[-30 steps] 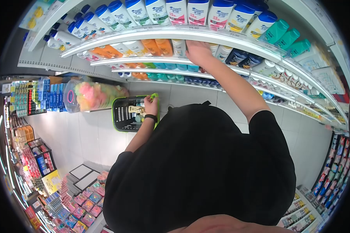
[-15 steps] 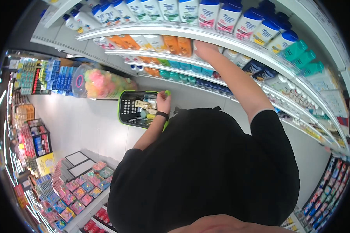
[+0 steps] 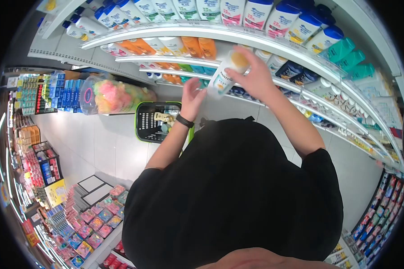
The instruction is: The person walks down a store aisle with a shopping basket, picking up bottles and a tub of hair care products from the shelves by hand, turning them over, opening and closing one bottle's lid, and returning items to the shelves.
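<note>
A white Pantene shampoo bottle (image 3: 223,80) with a gold cap is tilted in front of the shelves. My right hand (image 3: 255,75) grips it near the cap, thumb and fingers on either side. Just left of the bottle's lower end, my left hand (image 3: 193,99) is raised with its fingers apart and nothing held. Below that hand is a black shopping basket (image 3: 144,120) with a green rim. Inside it lie a cream-coloured bottle (image 3: 164,117) and other items partly hidden by my left forearm.
Shelves (image 3: 175,28) of shampoo bottles curve across the top and right. A clear tub of colourful bath puffs (image 3: 116,95) stands beyond the basket. Lower left, a display of small colourful boxes (image 3: 96,224) borders the floor (image 3: 90,148).
My right hand has come out from the shelf, bringing the shampoo bottle with it. My left hand has let go of the basket's handle and risen toward the bottle.
</note>
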{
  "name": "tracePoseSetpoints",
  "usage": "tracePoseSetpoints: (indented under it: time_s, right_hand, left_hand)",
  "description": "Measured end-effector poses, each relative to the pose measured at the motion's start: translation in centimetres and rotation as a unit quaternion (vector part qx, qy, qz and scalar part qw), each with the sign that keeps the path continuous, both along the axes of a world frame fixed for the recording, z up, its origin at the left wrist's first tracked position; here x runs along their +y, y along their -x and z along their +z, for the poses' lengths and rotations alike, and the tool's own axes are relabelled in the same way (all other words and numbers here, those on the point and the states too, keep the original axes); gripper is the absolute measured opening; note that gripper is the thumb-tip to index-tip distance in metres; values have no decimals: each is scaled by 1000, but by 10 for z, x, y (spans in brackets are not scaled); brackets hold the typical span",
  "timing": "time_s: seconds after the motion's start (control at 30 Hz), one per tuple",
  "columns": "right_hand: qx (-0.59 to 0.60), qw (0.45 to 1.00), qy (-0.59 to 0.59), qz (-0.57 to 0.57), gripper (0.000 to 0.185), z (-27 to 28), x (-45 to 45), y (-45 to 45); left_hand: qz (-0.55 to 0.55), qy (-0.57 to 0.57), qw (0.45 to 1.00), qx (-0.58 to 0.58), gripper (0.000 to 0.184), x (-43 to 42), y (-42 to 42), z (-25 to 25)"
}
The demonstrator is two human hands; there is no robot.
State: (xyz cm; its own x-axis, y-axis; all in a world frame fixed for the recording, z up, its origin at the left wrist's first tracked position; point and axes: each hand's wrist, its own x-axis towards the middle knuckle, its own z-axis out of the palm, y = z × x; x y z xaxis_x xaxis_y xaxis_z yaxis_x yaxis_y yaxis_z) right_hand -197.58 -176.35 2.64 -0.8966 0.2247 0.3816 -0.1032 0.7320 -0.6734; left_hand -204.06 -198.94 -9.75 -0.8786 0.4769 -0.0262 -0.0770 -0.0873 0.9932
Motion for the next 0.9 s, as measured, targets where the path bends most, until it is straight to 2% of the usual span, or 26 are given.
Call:
tracePoseSetpoints:
  time_s: [0.03, 0.07, 0.1, 0.17, 0.23, 0.27, 0.3, 0.33, 0.37, 0.43, 0.47, 0.5, 0.57, 0.6, 0.63, 0.7, 0.73, 0.77, 0.83, 0.87, 0.9]
  right_hand:
    - [2, 987, 162, -13, 54, 4, 2, -7]
    - [0, 958, 288, 17, 45, 3, 5, -10]
    - [1, 957, 291, 3, 45, 5, 3, -14]
    - [-8, 874, 486, -10, 36, 14, -5, -19]
    - [32, 868, 496, -6, 30, 13, -4, -25]
    - [19, 833, 552, 11, 32, 15, -4, -29]
    - [7, 794, 607, 29, 35, 16, -4, -32]
    - [-7, 783, 621, 44, 46, 17, -6, -36]
    - [-6, 781, 624, 40, 46, 15, -5, -40]
    - [-114, 675, 718, 131, 54, 6, -4, -52]
    - [-115, 669, 718, 150, 61, -1, -4, -54]
    - [-115, 669, 720, 147, 61, -2, -5, -57]
    - [-75, 622, 760, 174, 59, -2, -7, -59]
    - [-65, 633, 749, 183, 69, -4, -6, -58]
    - [-63, 633, 750, 182, 69, -3, -6, -57]
    - [-56, 554, 794, 245, 73, -1, -5, -56]
    - [-56, 554, 794, 244, 73, -7, -5, -56]
    - [-39, 563, 776, 281, 74, -18, -5, -56]
    - [-25, 571, 756, 319, 76, -23, 3, -55]
    - [-58, 660, 700, 265, 76, -18, 11, -56]
    - [-90, 739, 635, 208, 77, -11, 18, -57]
  left_hand:
    - [-92, -59, 993, -35, 57, 9, 0, 22]
    - [-219, -153, 954, -138, 62, 17, 1, 31]
    - [-296, -200, 888, -290, 63, 25, -11, 65]
    - [-420, -229, 802, -356, 60, 43, -37, 102]
    - [-358, -177, 848, -347, 64, 55, -64, 112]
    - [-335, -183, 855, -351, 57, 60, -73, 109]
    - [-328, -197, 861, -335, 56, 63, -81, 109]
    - [-332, -197, 865, -319, 55, 66, -83, 107]
    - [-335, -198, 869, -305, 55, 66, -86, 105]
    - [-331, -176, 876, -303, 55, 63, -84, 103]
    - [-329, -165, 881, -299, 55, 61, -83, 101]
    - [-330, -164, 879, -302, 55, 62, -84, 100]
    - [-318, -187, 880, -300, 54, 65, -83, 100]
    - [-334, -161, 886, -279, 59, 65, -82, 100]
    - [-335, -160, 886, -278, 59, 65, -80, 100]
    - [-335, -154, 799, -475, 77, 63, -77, 102]
    - [-374, -220, 738, -516, 102, 64, -73, 97]
    - [-428, -275, 727, -462, 114, 69, -74, 92]
    - [-468, -150, 770, -406, 118, 74, -69, 99]
    - [-468, -136, 781, -391, 114, 82, -75, 102]
    - [-379, -135, 833, -381, 108, 87, -87, 103]
